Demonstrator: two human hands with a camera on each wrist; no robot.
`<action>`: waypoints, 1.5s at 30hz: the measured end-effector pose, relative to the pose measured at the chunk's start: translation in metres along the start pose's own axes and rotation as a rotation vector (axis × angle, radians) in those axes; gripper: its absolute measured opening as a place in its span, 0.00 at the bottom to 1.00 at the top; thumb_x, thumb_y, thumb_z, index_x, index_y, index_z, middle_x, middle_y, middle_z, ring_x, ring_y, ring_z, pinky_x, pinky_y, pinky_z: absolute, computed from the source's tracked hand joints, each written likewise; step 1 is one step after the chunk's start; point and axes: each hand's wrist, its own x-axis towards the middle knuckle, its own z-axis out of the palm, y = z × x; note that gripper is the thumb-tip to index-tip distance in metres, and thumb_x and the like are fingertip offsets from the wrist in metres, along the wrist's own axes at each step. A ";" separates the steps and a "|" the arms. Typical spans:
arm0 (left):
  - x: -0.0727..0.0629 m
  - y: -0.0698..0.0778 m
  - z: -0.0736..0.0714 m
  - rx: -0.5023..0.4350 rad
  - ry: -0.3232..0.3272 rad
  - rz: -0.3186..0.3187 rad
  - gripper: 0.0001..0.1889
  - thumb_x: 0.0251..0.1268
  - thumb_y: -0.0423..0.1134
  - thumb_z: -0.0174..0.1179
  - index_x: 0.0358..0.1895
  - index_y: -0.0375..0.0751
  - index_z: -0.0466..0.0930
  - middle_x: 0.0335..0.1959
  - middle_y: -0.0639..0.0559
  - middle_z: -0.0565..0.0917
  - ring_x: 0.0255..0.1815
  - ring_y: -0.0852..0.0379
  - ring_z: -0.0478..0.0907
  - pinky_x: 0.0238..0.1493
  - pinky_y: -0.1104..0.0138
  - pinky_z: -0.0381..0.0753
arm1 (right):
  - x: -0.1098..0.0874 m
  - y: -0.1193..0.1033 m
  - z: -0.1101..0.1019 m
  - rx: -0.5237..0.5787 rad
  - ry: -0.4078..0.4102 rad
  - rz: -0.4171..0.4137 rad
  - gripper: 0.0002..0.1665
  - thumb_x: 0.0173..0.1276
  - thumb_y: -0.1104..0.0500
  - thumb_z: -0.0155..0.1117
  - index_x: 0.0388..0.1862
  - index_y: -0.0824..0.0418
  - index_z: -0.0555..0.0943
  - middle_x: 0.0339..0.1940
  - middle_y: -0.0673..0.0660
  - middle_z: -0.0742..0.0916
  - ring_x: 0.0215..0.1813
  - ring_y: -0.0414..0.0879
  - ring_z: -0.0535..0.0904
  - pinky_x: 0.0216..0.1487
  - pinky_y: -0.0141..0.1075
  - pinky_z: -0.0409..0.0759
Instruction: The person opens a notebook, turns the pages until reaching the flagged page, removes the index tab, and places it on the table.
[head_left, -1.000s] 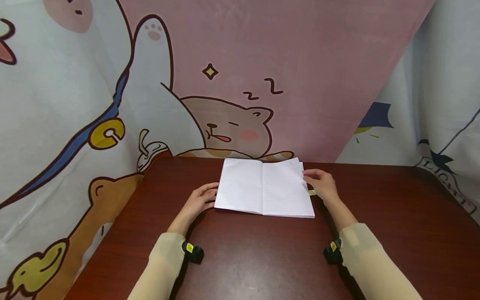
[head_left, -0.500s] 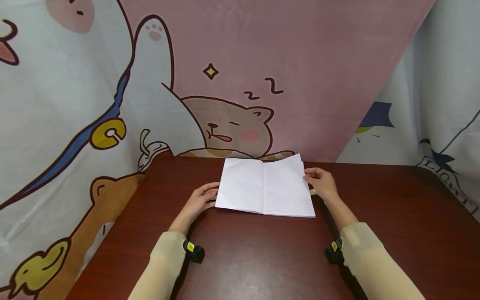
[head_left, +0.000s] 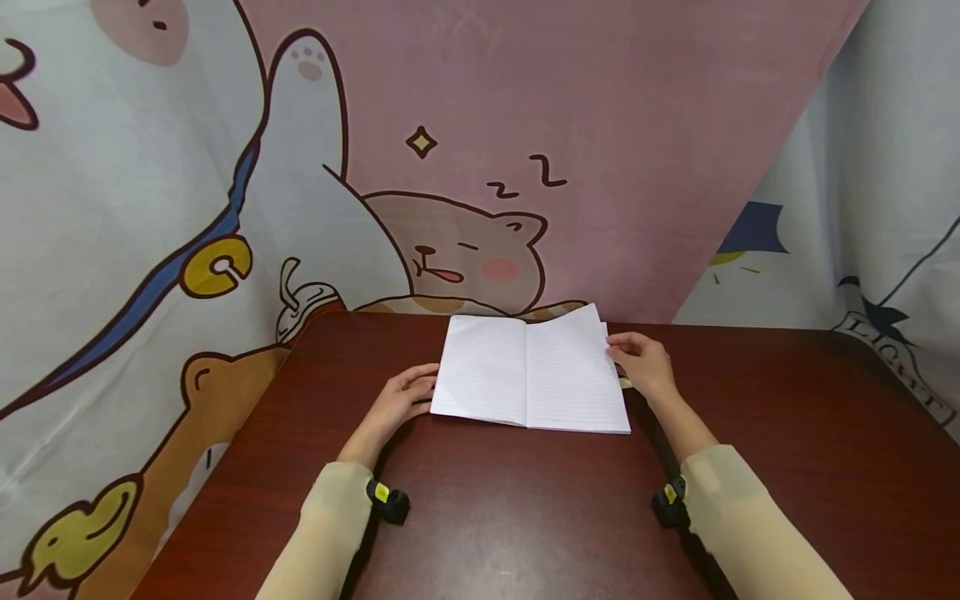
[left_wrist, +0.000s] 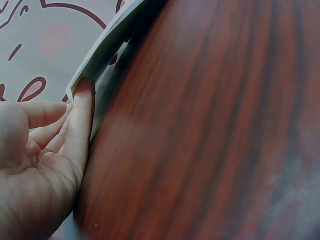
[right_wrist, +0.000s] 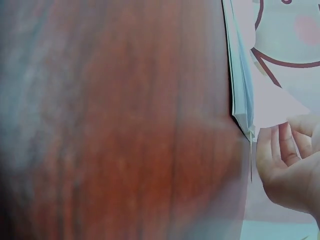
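An open notebook (head_left: 483, 375) with blank ruled pages lies on the dark wood table. My left hand (head_left: 393, 408) is at its left edge; in the left wrist view one straight finger (left_wrist: 82, 115) goes under that edge and the other fingertips touch beside it. On the other side, my right hand (head_left: 647, 367) pinches the edge of the right-hand page (head_left: 573, 367), whose far corner stands raised. In the right wrist view the fingertips meet the lifted page (right_wrist: 277, 105), apart from the stack of pages (right_wrist: 241, 85) beneath.
A pale narrow strip (head_left: 626, 383) sticks out from the notebook's right side. The reddish-brown table (head_left: 517, 517) spreads around it. Behind stands a cloth backdrop (head_left: 637, 167) with cartoon animals. Each wrist carries a small black camera (head_left: 390, 504).
The far corner of the right-hand page has risen higher in my right hand. My left hand has stayed at the left edge, and the notebook lies where it was.
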 end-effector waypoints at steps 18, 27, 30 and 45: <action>0.000 0.000 0.000 0.001 0.009 0.001 0.22 0.80 0.33 0.45 0.73 0.37 0.65 0.68 0.32 0.73 0.54 0.58 0.81 0.48 0.69 0.83 | -0.008 -0.008 -0.002 0.132 -0.181 -0.010 0.22 0.78 0.53 0.56 0.62 0.65 0.79 0.64 0.67 0.80 0.50 0.46 0.78 0.43 0.27 0.80; 0.001 -0.001 0.000 -0.005 0.002 0.003 0.22 0.80 0.32 0.45 0.73 0.37 0.65 0.68 0.32 0.73 0.53 0.59 0.81 0.48 0.69 0.83 | -0.009 -0.008 0.000 0.119 -0.235 -0.069 0.19 0.76 0.56 0.59 0.58 0.66 0.82 0.52 0.63 0.85 0.36 0.37 0.73 0.35 0.29 0.76; 0.001 -0.001 -0.001 -0.009 0.000 0.003 0.22 0.80 0.32 0.45 0.73 0.37 0.65 0.68 0.32 0.72 0.53 0.59 0.81 0.48 0.69 0.83 | -0.009 -0.007 0.001 0.100 -0.250 -0.077 0.18 0.76 0.56 0.59 0.57 0.64 0.82 0.50 0.62 0.85 0.36 0.35 0.73 0.34 0.28 0.75; 0.000 -0.002 -0.001 -0.012 -0.011 0.012 0.23 0.80 0.32 0.44 0.74 0.37 0.64 0.69 0.32 0.72 0.54 0.58 0.81 0.48 0.69 0.83 | -0.015 -0.011 0.001 0.167 -0.367 -0.119 0.21 0.73 0.61 0.61 0.62 0.68 0.78 0.63 0.70 0.80 0.47 0.38 0.79 0.45 0.31 0.80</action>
